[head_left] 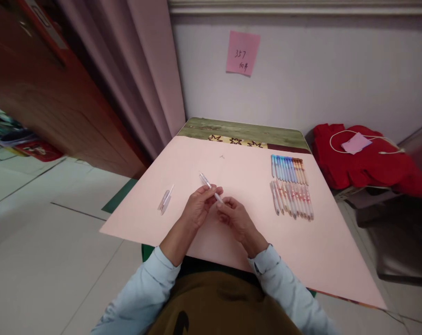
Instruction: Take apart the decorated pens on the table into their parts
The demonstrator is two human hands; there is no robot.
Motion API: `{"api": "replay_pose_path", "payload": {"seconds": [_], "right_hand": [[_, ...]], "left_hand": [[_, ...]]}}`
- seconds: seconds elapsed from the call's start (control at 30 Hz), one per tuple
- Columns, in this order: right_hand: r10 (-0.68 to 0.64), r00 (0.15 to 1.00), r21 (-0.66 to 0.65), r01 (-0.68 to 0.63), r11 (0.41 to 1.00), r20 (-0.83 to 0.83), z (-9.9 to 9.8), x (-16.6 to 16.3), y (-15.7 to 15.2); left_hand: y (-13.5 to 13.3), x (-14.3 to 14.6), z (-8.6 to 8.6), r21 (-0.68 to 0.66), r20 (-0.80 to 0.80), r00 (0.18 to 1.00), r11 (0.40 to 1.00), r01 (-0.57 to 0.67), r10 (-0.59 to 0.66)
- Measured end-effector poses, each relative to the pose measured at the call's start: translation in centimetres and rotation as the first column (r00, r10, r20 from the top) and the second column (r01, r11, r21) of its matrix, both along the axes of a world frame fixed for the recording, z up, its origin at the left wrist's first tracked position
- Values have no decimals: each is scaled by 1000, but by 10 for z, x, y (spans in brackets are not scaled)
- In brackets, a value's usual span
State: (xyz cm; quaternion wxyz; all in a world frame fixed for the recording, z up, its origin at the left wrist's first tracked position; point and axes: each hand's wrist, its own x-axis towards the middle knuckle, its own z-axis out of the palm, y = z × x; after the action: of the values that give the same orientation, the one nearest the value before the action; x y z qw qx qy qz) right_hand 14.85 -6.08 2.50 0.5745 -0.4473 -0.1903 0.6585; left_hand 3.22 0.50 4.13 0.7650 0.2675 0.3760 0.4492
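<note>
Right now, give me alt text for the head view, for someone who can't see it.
A left hand and right hand hold a pale pen over a pink tabletop. To their right lie two rows of pens, the far row blue and brown; to their left, a few small pale pieces.

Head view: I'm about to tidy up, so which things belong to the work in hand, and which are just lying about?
Likely in use:
- pen between left hand and right hand
- upper pen row
- lower pen row
- loose slim pieces

Seemingly lying about:
- red cloth
- white cable
- pink paper on the cloth
</note>
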Motion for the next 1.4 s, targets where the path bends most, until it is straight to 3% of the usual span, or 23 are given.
{"api": "replay_pose_path", "payload": {"seconds": [0.17,0.33,0.53,0.7,0.93,1.1,1.4], "right_hand": [[131,989,-124,-139,982,-72,1,-6,9],[28,999,-5,-28,1000,-38,2,-11,12],[113,993,-101,-114,988,-16,0,-15,15],[5,999,-7,-5,1000,37,-2,-18,14],[108,992,-68,-104,992,62,1,-20,15],[7,991,-29,-3,1000,136,-2,-19,11],[34,985,-80,-20,997,169,-3,-6,1]], "left_hand": [[2,-4,0,16,-15,998,998,65,-65],[5,-7,-1,-2,-7,999,999,-48,48],[9,-11,-3,-7,-38,999,999,-33,33],[10,-13,-5,-32,-6,994,993,-112,112],[7,-12,-4,-22,-49,996,997,-70,69],[13,-15,0,-40,-27,967,967,-253,253],[36,-34,0,-105,20,869,866,-489,494]]}}
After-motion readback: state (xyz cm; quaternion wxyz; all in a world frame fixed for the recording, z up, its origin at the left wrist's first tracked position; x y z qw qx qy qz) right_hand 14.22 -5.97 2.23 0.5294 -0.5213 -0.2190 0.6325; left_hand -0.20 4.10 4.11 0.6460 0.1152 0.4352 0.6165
